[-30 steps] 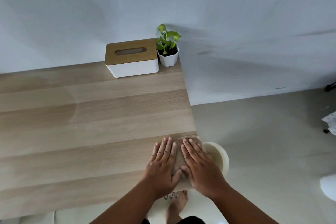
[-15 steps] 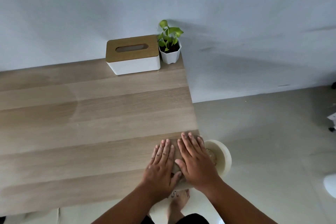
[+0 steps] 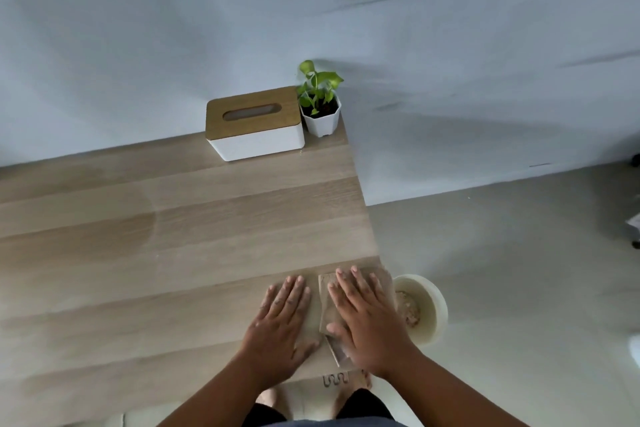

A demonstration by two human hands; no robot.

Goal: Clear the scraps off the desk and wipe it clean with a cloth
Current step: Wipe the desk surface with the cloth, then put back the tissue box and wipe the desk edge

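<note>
I see both hands flat, fingers straight: right hand (image 3: 365,317) pressing the cloth (image 3: 329,305) beside the bin (image 3: 434,308), left hand (image 3: 282,317) on the desk (image 3: 173,236).

Worktop (image 3: 173,236): pale wood-grain planks, smooth and matt, with a slightly darker patch at left. Cloth (image 3: 329,302): beige fabric, soft, dull weave. Tissue box (image 3: 254,126): smooth white body, apparently plastic, under a matt wooden lid. Plant pot (image 3: 321,121): white, faceted, faintly glossy plastic. Bin (image 3: 433,308): cream, smooth plastic, slight sheen. Floor (image 3: 519,270): grey, smooth. Wall (image 3: 311,10): pale, matt paint.
</note>
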